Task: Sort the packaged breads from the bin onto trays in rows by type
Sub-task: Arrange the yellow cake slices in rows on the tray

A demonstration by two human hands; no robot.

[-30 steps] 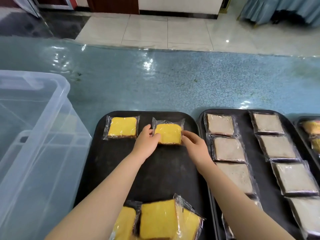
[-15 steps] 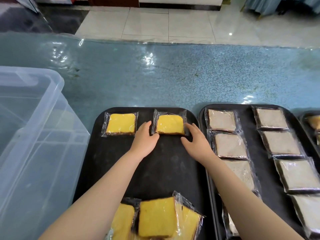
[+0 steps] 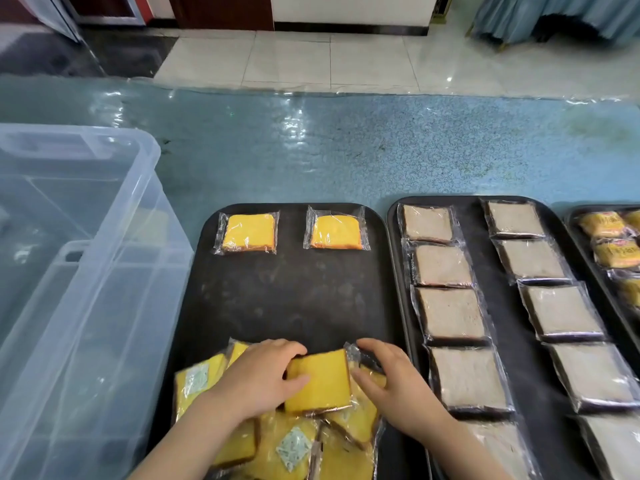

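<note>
On the black tray (image 3: 294,299), at 6 o'clock, our left hand (image 3: 258,377) and right hand (image 3: 398,384) grip the top yellow cake pack (image 3: 320,384) of a loose pile (image 3: 298,441), fingers curled at its side edges. Two placed yellow packs (image 3: 249,232) lie at 12 o'clock. The clear bin (image 3: 69,271) stands at 9 o'clock on the counter (image 3: 346,150).

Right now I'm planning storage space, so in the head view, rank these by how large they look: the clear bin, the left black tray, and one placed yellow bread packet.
1. Clear bin, though it is cut off by the frame edge.
2. Left black tray.
3. Yellow bread packet, clearly smallest.
</note>
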